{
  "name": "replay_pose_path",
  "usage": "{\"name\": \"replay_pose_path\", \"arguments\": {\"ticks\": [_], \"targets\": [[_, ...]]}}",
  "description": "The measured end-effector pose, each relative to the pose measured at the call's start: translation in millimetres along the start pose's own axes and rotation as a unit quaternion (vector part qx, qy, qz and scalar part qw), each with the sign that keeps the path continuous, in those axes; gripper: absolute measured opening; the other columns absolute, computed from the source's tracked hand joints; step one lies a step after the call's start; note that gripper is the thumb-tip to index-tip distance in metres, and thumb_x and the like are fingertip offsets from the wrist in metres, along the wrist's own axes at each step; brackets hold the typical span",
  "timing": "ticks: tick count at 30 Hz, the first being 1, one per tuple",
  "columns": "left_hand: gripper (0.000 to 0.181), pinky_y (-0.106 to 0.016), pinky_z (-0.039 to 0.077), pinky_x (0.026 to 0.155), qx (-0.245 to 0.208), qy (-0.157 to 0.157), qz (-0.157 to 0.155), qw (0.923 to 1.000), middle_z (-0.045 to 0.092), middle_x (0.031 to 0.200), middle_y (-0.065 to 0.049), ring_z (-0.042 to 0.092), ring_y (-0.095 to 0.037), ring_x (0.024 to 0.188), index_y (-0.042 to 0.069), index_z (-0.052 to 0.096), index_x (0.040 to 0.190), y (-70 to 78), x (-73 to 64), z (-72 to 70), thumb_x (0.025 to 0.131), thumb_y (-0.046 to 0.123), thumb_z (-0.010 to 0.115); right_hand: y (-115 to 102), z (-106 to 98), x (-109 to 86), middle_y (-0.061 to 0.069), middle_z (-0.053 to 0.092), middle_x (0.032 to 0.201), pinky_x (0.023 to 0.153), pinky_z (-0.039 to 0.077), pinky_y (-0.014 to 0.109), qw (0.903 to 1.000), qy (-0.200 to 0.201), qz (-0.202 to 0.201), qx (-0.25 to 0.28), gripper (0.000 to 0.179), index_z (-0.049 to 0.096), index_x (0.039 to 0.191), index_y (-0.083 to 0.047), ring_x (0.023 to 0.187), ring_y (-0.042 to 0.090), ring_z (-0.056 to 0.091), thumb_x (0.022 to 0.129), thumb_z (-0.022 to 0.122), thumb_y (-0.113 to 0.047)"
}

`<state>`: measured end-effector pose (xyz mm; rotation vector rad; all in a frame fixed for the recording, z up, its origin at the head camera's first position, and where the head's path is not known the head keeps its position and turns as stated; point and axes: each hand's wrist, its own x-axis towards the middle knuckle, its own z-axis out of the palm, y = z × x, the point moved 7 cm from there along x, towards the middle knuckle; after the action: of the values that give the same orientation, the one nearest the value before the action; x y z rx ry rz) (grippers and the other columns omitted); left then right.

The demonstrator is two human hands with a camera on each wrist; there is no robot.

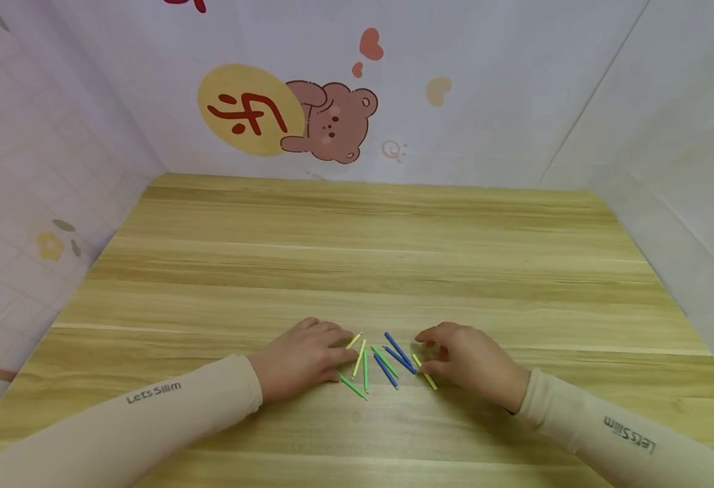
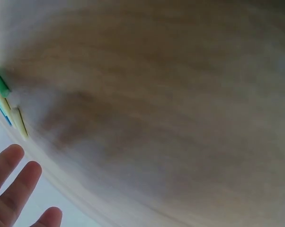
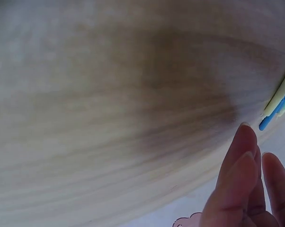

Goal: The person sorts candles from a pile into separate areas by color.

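Thin yellow, green and blue sticks, shaped like small candles, lie loosely on the wooden table [image 1: 357, 257]. My left hand [image 1: 302, 359] is at their left side, palm down, with its fingers spread near a yellow stick [image 1: 354, 340] and a green stick [image 1: 352, 386]. At the right, my right hand [image 1: 472, 356] has its fingers bent and its thumb parted from them, overlapping another yellow stick [image 1: 430, 381]. Several blue sticks [image 1: 386, 371] lie between the hands. In the right wrist view, the right fingers [image 3: 235, 184] hold nothing, and a yellow stick [image 3: 280, 92] lies beyond their tips.
A white cloth wall [image 1: 491, 135] with a printed bear [image 1: 338, 125] rises behind the table. More printed cloth [image 1: 21, 169] stands along the left side, and a white wall [image 1: 686, 169] along the right. Beige sleeves [image 1: 198, 400] cover both forearms.
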<state>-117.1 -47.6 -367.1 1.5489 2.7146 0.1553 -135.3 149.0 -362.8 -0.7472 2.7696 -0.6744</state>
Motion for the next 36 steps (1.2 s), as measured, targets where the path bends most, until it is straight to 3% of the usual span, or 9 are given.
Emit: {"name": "replay_pose_path", "arguments": {"ticks": [8,14,25,36], "targets": [[0.039,-0.041,0.045,0.093,-0.017,-0.007,-0.021,0.9996,0.061,0.124,-0.005,0.056,-0.023,0.115,0.015,0.064,0.124,-6.4,2.9,0.9,0.09,0.035,0.065,-0.3,2.8,2.6,-0.007,0.064,0.085,0.066,0.049,0.025,1.0,-0.008,0.0,-0.002,0.029,0.07,0.102,-0.008,0.072,0.005,0.057,0.075,0.081,-0.015],[0.039,-0.042,0.045,0.093,-0.028,-0.021,-0.031,0.9989,0.061,0.125,-0.005,0.055,-0.022,0.117,0.014,0.065,0.123,-9.3,2.5,3.4,0.09,0.036,0.065,-1.3,7.0,5.6,-0.011,0.058,0.076,0.065,0.046,0.025,0.9996,-0.024,0.005,-0.012,0.021,0.07,0.093,-0.011,0.069,0.004,0.051,0.076,0.08,-0.015],[0.038,-0.04,0.044,0.093,-0.027,-0.024,-0.029,0.9989,0.061,0.125,-0.004,0.054,-0.021,0.117,0.013,0.065,0.121,-10.2,4.3,5.4,0.09,0.036,0.065,-0.7,8.8,2.6,-0.014,0.051,0.069,0.06,0.041,0.022,0.9994,-0.032,0.01,-0.012,0.016,0.067,0.084,-0.016,0.064,0.001,0.045,0.076,0.08,-0.014],[0.036,-0.04,0.044,0.093,-0.022,-0.027,-0.027,0.999,0.06,0.126,-0.004,0.054,-0.021,0.117,0.014,0.065,0.119,-10.5,4.7,7.0,0.091,0.037,0.063,0.8,10.9,2.1,-0.015,0.056,0.07,0.061,0.044,0.022,0.9988,-0.041,0.025,-0.011,0.013,0.069,0.084,-0.015,0.065,-0.001,0.048,0.077,0.08,-0.015]]}}
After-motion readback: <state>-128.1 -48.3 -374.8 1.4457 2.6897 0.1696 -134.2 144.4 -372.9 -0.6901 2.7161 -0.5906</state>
